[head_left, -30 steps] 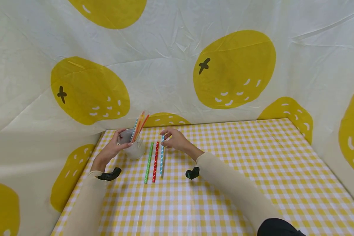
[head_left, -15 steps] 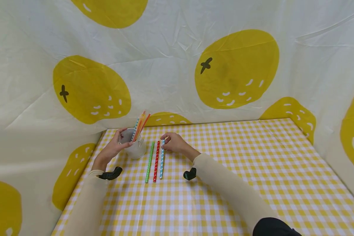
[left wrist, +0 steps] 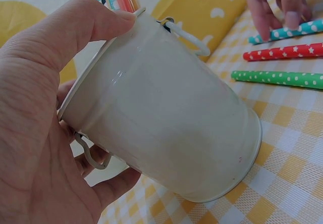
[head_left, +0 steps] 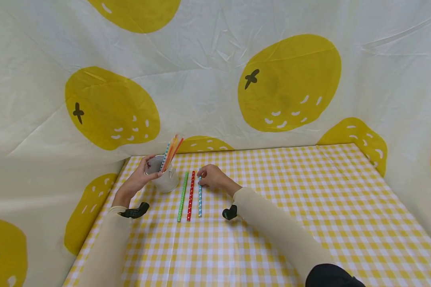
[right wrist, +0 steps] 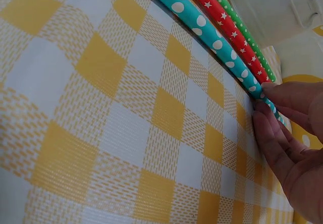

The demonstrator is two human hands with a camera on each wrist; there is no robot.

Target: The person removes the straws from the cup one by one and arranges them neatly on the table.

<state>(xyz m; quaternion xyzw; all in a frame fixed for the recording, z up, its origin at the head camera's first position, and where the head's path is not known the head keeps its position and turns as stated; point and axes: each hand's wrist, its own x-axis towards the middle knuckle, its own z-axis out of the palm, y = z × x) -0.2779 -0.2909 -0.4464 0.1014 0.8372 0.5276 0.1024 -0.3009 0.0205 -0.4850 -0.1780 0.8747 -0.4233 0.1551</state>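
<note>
My left hand (head_left: 138, 182) grips the rim of a white metal bucket (left wrist: 171, 108) with small side handles, thumb outside near the straws. The bucket tilts toward that hand. Several straws (head_left: 170, 154), some striped and some orange or red, lean out of it. My right hand (head_left: 215, 176) pinches the far end of a blue straw with white dots (right wrist: 217, 45), which lies along the tablecloth. Left of it, roughly parallel, are a red straw with white stars (head_left: 190, 197) and a green straw with white dots (head_left: 182, 197).
A yellow-and-white checked tablecloth (head_left: 273, 199) covers the table. Behind and on both sides hangs a pale curtain (head_left: 201, 95) printed with large yellow fruit. The bucket stands near the table's back left corner.
My right hand has come down and slightly toward me with the blue straw. The straw's near end has swung right, widening the gap to the red one. My left hand keeps its grip.
</note>
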